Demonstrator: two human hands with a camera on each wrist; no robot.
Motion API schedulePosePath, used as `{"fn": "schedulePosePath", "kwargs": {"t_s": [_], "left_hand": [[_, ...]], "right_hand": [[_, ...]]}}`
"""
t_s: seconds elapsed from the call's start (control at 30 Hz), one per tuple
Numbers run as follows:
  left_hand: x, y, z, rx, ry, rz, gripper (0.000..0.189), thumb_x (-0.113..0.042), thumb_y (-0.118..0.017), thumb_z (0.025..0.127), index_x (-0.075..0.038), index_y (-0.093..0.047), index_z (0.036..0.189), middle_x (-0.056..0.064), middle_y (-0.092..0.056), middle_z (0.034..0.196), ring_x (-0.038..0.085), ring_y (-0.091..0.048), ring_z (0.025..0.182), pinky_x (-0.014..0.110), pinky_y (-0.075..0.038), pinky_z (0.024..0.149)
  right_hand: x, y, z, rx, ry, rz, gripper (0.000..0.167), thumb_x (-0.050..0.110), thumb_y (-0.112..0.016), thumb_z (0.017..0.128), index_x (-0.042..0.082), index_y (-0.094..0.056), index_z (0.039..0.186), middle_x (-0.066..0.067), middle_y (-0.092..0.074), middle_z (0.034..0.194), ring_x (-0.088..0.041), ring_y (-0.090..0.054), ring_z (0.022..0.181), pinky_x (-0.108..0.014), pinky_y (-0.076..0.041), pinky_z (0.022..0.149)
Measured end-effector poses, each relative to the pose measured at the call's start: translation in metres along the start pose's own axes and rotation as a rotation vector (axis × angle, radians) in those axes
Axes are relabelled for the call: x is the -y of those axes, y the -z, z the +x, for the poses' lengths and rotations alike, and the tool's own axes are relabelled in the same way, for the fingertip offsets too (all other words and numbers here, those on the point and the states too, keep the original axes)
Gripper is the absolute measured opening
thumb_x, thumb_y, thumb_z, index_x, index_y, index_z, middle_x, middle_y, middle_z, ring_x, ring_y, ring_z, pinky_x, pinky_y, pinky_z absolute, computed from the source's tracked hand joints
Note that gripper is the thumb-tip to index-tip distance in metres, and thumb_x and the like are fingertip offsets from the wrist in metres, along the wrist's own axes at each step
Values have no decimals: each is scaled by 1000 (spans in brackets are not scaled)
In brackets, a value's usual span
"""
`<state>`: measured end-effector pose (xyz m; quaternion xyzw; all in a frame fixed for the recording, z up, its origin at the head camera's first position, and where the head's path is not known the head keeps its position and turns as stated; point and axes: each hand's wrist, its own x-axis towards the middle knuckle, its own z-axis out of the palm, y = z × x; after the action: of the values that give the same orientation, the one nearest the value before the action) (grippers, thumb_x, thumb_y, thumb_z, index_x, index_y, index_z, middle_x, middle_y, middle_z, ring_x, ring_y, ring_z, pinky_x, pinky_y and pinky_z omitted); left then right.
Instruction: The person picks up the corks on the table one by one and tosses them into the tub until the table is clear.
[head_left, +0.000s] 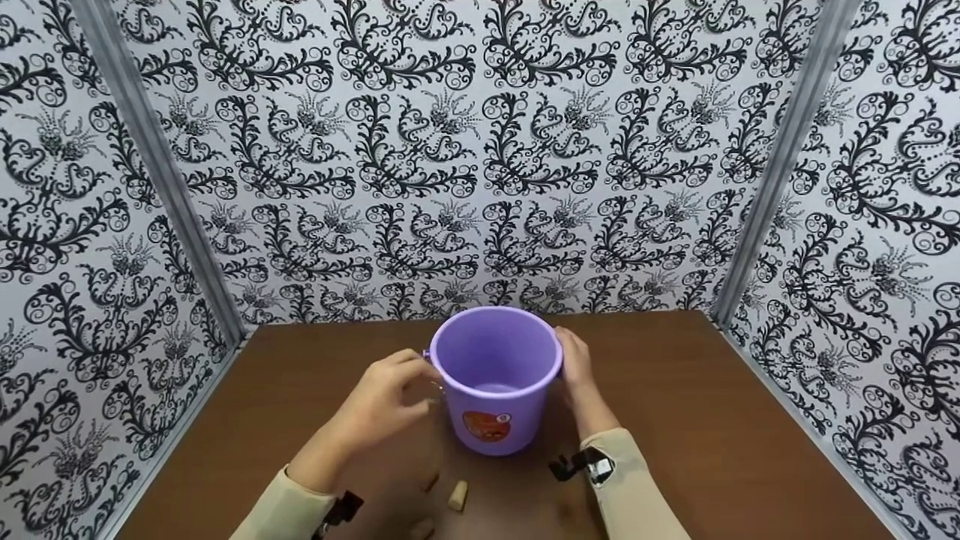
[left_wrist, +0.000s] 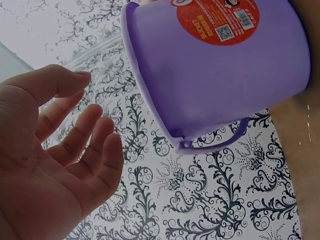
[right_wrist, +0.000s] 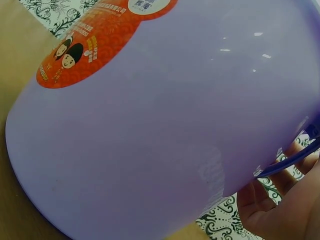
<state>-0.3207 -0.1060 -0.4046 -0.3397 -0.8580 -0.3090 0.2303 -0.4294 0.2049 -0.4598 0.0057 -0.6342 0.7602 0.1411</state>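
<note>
A purple plastic bucket [head_left: 495, 427] stands upright on the brown table, its wide mouth up and a red label [head_left: 486, 426] on the near side. Beside the rim on the left is my left hand [head_left: 386, 397]; in the left wrist view its fingers bend loosely, and a gap shows between them and the bucket. My right hand [head_left: 576, 360] rests against the bucket's right side, just under the rim. In the right wrist view the purple handle [right_wrist: 290, 162] crosses in front of its fingers, and the fingertips are partly hidden.
A small pale yellow piece [head_left: 458, 496] lies on the brown table [head_left: 690, 420] in front of the bucket, with a reddish-brown bit [head_left: 430, 481] and a blurred piece [head_left: 423, 529] near it. Patterned black-and-white walls [head_left: 480, 150] enclose the table at the back and sides.
</note>
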Motion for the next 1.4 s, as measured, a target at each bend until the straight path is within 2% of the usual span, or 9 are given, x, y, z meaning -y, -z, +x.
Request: {"fn": "schedulePosePath", "kwargs": {"t_s": [0.17,0.37,0.6,0.8,1.03,1.23,1.3,1.4], "left_hand": [[5,0,-8,-20,3,-29,30,-1,-86,77,-15,-79,102,-6,-70,100,9,-67,96,30,-61,85],[11,-2,-16,-35,25,-61,32,2,-84,77,-18,-78,100,-8,-70,99,8,-67,93,28,-62,81],[19,-12,-25,-14,33,-52,31,2,-84,75,-14,-77,101,-4,-71,98,11,-65,86,34,-62,73],[29,-24,-32,15,43,-58,31,4,-82,74,-11,-77,101,1,-71,95,9,-62,82,30,-60,70],[34,-39,-44,29,2,-88,32,7,-82,71,-9,-76,99,2,-68,89,10,-61,79,24,-57,67],[35,-48,-55,55,24,-115,31,5,-79,72,-9,-75,99,9,-69,89,21,-64,77,32,-59,64],[35,-50,-59,62,40,-129,31,6,-78,71,-10,-75,98,9,-69,88,20,-64,77,34,-59,63],[35,-55,-65,80,62,-150,32,6,-76,71,-12,-75,97,9,-68,87,15,-62,78,33,-60,64]], "right_hand": [[12,-2,-10,-5,7,-11,35,10,-51,105,-22,-62,110,-13,-72,90,-20,-63,87,-31,-53,85],[14,-3,-11,-25,-10,-27,33,12,-54,105,-17,-69,111,-17,-75,100,-17,-64,90,-31,-53,89],[-25,3,15,-34,29,2,30,17,-52,106,-2,-74,99,2,-70,85,-11,-61,82,-24,-51,79],[-20,1,12,-31,-3,36,30,14,-53,106,-6,-74,103,-3,-73,88,-15,-63,85,-27,-53,81],[-2,-1,0,-14,-10,34,27,7,-53,104,-12,-72,101,-5,-71,85,-17,-63,84,-27,-53,81],[-18,0,12,-27,-18,59,26,11,-54,106,-4,-74,98,0,-69,84,-15,-61,84,-26,-52,80],[-22,1,16,-26,-16,61,27,11,-53,107,-4,-74,97,-1,-69,84,-16,-61,84,-27,-52,80],[-20,2,15,-23,-5,47,28,10,-53,106,-10,-72,100,-6,-71,86,-19,-62,85,-30,-53,82]]}}
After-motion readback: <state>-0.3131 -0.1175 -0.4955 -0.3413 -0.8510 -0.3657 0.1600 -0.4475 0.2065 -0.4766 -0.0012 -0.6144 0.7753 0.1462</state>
